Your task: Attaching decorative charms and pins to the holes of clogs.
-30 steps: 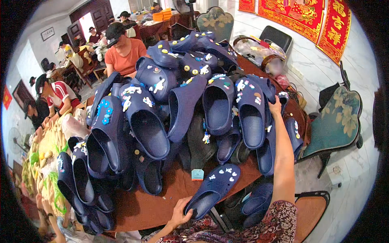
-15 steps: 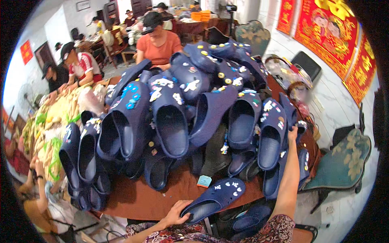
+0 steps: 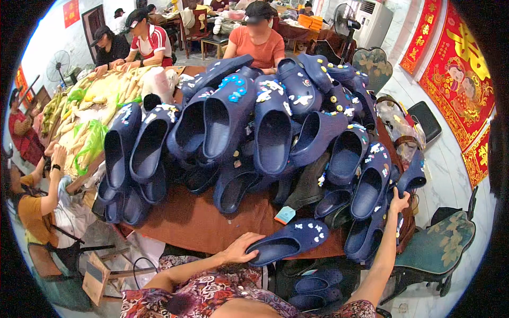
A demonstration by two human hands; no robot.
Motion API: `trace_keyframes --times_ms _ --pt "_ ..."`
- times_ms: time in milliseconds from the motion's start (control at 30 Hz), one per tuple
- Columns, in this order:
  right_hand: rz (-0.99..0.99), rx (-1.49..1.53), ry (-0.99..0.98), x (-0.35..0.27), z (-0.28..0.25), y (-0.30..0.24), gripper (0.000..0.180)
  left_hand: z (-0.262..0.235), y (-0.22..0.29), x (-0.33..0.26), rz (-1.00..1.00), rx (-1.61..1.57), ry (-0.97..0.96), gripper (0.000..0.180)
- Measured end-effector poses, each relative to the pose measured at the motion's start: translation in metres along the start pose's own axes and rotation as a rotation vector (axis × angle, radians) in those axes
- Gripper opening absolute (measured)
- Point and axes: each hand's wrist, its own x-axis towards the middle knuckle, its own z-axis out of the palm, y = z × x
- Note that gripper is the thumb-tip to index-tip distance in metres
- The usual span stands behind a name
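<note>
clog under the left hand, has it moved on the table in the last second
No. The decorated navy clog lies at the table's near edge, just below the small teal tag, with the left hand on its heel, as before.

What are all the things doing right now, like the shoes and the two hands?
Left hand: resting on the heel end of the single clog.
Single clog: lying flat on the table edge, opening up, charms on its toe.
Right hand: raised, fingers touching the clog pile.
Clog pile: heaped high, many clogs tilted with openings facing out.
Table: brown, mostly covered by clogs.
Small blue tag: lying flat on the table.
</note>
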Motion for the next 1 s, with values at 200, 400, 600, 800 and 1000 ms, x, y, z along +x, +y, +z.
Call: trace_keyframes --times_ms 200,400,600,800,1000 --pt "-0.161 0.082 0.063 -0.092 -0.088 -0.047 0.058 0.003 -0.009 -0.013 -0.005 -0.054 0.056 0.056" --pt "-0.256 0.394 -0.079 -0.252 -0.201 -0.121 0.042 0.001 -0.013 -0.020 -0.044 -0.212 0.205 0.055" --pt "-0.397 0.438 -0.433 -0.402 -0.301 -0.179 0.042 -0.030 0.017 -0.043 -0.011 -0.745 0.389 0.056" --pt "-0.615 0.465 -0.746 -0.504 -0.335 -0.195 0.036 -0.051 0.059 -0.106 0.057 -0.960 0.456 0.088" --pt "-0.621 0.537 -1.064 -0.571 -0.321 -0.184 0.028 -0.040 0.058 -0.172 0.040 -0.815 0.933 0.087"
